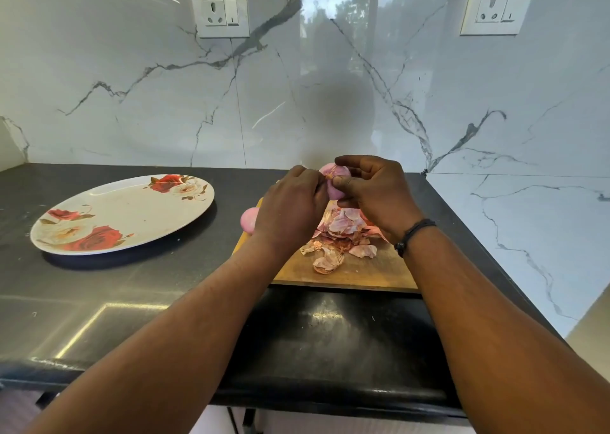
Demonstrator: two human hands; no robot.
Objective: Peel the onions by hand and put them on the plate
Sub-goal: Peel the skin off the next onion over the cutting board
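A pink onion is held up above the wooden cutting board, gripped between both hands. My left hand curls round its left side, the fingers at the onion's tip. My right hand wraps its right side, thumb and fingertips pinching at the dry tip. A second pink peeled onion lies at the board's left edge, partly hidden behind my left hand. A heap of papery onion skins lies on the board under my hands. The white plate with red roses sits to the left with nothing on it.
The black countertop runs from the left wall to a marble side wall on the right. A marble backsplash with two power sockets stands behind. The counter's front edge is near the bottom of the view.
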